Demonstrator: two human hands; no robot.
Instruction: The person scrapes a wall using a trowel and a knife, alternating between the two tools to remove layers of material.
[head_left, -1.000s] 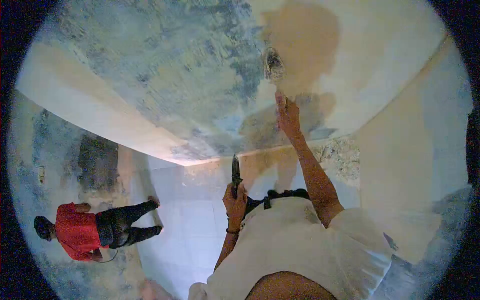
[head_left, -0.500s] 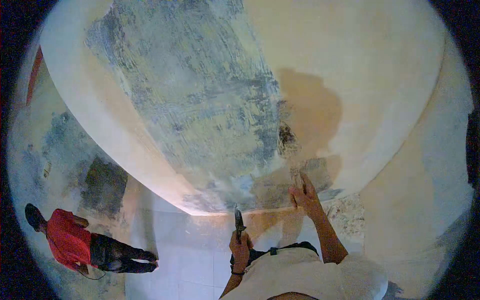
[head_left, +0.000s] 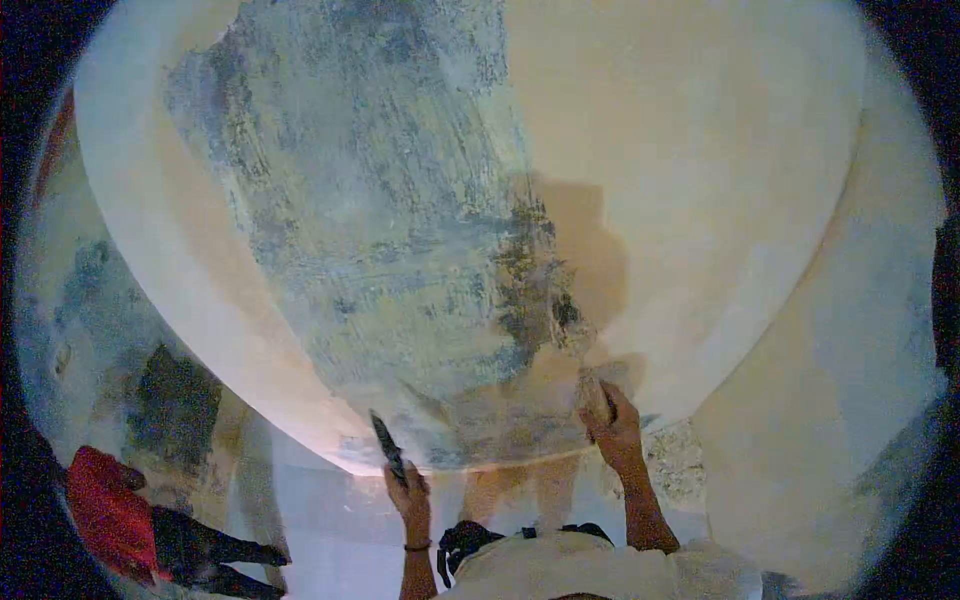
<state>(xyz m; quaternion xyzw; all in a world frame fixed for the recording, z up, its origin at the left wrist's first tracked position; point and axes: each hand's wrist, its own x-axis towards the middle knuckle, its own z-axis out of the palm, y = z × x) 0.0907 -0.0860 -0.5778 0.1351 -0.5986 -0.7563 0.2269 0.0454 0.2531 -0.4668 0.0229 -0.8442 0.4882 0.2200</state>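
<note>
A narrow dark putty knife (head_left: 383, 438) stands upright in my left hand (head_left: 408, 492), its blade pointing up in front of the lower wall. My right hand (head_left: 616, 430) is raised to the wall, fingers closed around a pale flat tool (head_left: 592, 396) whose exact kind I cannot make out. The tool is against or very near the surface. Before me the pale wall (head_left: 690, 180) carries a large rough grey-green patch (head_left: 370, 200). Dark smears (head_left: 566, 312) mark its lower right edge, just above my right hand.
A person in a red top (head_left: 110, 510) and dark trousers stands at the lower left, partly cut off. Beside that person, the side wall has a dark square patch (head_left: 175, 405). Light floor tiles (head_left: 330, 515) and crumbly debris (head_left: 675, 465) lie below the wall.
My left hand has moved left and tilted the putty knife leftward. My right hand stays at the wall, a little lower in view. The view has shifted, and the other person appears lower.
</note>
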